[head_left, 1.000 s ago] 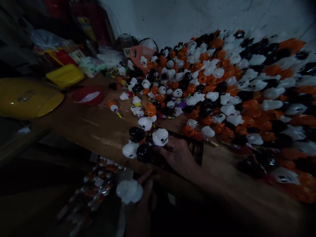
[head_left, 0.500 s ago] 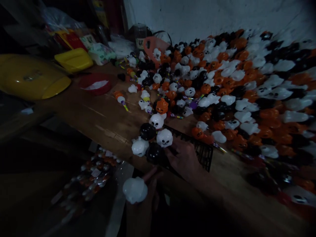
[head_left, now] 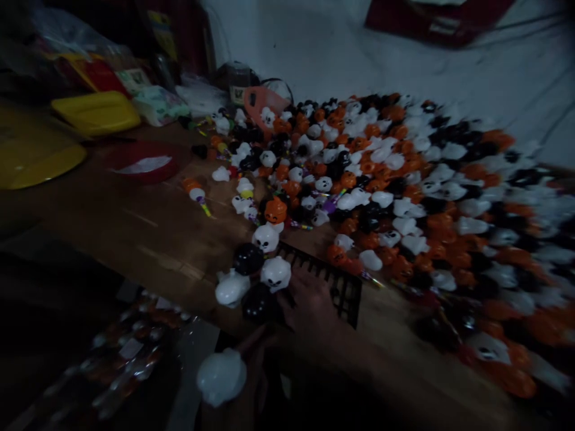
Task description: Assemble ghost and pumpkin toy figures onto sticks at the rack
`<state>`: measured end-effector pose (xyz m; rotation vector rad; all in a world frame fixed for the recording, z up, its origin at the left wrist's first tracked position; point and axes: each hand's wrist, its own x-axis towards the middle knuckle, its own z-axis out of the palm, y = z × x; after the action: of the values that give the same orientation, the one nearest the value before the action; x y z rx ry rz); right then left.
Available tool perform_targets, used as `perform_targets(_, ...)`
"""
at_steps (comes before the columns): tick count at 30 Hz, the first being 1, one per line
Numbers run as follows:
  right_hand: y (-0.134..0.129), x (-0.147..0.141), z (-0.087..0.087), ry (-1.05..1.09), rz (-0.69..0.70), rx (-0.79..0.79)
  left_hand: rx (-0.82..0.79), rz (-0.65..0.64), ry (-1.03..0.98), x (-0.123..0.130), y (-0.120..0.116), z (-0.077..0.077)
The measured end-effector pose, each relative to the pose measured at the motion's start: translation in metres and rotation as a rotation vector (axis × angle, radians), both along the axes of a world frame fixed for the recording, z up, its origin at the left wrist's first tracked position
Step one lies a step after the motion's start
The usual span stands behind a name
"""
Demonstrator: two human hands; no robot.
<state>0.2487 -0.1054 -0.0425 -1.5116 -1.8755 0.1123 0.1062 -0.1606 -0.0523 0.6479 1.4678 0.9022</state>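
Observation:
In the lower middle, my left hand (head_left: pixel 256 368) is closed round the lower part of a white toy head (head_left: pixel 221 377), which sticks out on its left side. My right hand (head_left: pixel 309 305) is at a black slotted rack (head_left: pixel 345 299), its fingers curled close under a white skull-head toy (head_left: pixel 275 274); its stem is hidden. Clustered around the rack's left end are a black toy head (head_left: pixel 258 302), another black head (head_left: pixel 248 258), a white head (head_left: pixel 232 287), a second skull head (head_left: pixel 266 239) and an orange pumpkin head (head_left: pixel 275 211). The hands are dark and somewhat blurred.
A large heap of orange, white and black toy heads (head_left: pixel 404 203) covers the table's right and back, against the wall. On the left stand a red bowl (head_left: pixel 146 170), a yellow scoop (head_left: pixel 96 114) and a big yellow object (head_left: pixel 36 155). Bagged toys (head_left: pixel 130 353) lie below the table edge.
The view has tilted up and shifted right, so things sit lower and further left. The skull head by my right hand has turned slightly. My left hand still holds its white toy.

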Motion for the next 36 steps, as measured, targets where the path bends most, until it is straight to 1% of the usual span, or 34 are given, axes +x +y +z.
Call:
perform_targets(4, 0.004, 0.003, 0.004, 0.037, 0.012, -0.132, 0.039, -0.021, 0.013, -0.001, 0.001, -0.001)
perform_targets(7, 0.005, 0.004, 0.008, 0.031, 0.021, -0.185, 0.087, -0.023, 0.037, -0.001, 0.003, 0.000)
perform_targets(10, 0.004, 0.002, 0.008, 0.017, 0.032, -0.195, 0.135, -0.025, 0.064, 0.000, 0.002, 0.007)
perform_targets(13, 0.004, 0.000, 0.004, -0.032, 0.006, -0.200, 0.190, -0.049, 0.082, 0.002, -0.002, 0.017)
perform_targets(16, 0.006, -0.001, 0.003, -0.024, 0.011, -0.187, 0.247, -0.079, 0.087, 0.002, -0.005, 0.019)
perform_targets(18, 0.008, 0.001, 0.007, 0.020, 0.061, -0.185, 0.272, -0.063, 0.110, 0.001, -0.006, 0.016)
perform_targets(20, 0.005, 0.007, 0.016, 0.072, 0.130, -0.167, 0.291, -0.071, 0.151, 0.001, -0.009, 0.013)
perform_targets(22, -0.006, 0.019, 0.026, 0.112, 0.131, -0.121, 0.305, -0.107, 0.194, 0.003, -0.015, 0.016)
perform_targets(23, -0.015, 0.028, 0.030, 0.126, 0.084, -0.093, 0.309, -0.125, 0.200, 0.005, -0.019, 0.019)
perform_targets(24, -0.025, 0.037, 0.034, 0.130, 0.005, -0.076, 0.309, -0.142, 0.196, 0.009, -0.023, 0.024)
perform_targets(26, -0.045, 0.060, 0.037, 0.089, -0.190, -0.059, 0.312, -0.216, 0.159, 0.021, -0.026, 0.035)
perform_targets(28, -0.061, 0.081, 0.036, -0.025, -0.372, -0.066, 0.340, -0.329, 0.116, 0.039, -0.022, 0.045)
perform_targets(30, -0.069, 0.097, 0.030, -0.166, -0.493, -0.085, 0.413, -0.417, 0.128, 0.061, -0.008, 0.050)
perform_targets(31, -0.069, 0.102, 0.027, -0.225, -0.522, -0.100, 0.458, -0.443, 0.160, 0.073, 0.001, 0.050)
perform_targets(33, -0.068, 0.108, 0.021, -0.292, -0.531, -0.147, 0.518, -0.472, 0.242, 0.096, 0.023, 0.048)
perform_targets(36, -0.065, 0.110, 0.018, -0.248, -0.489, -0.175, 0.528, -0.509, 0.307, 0.124, 0.053, 0.043)
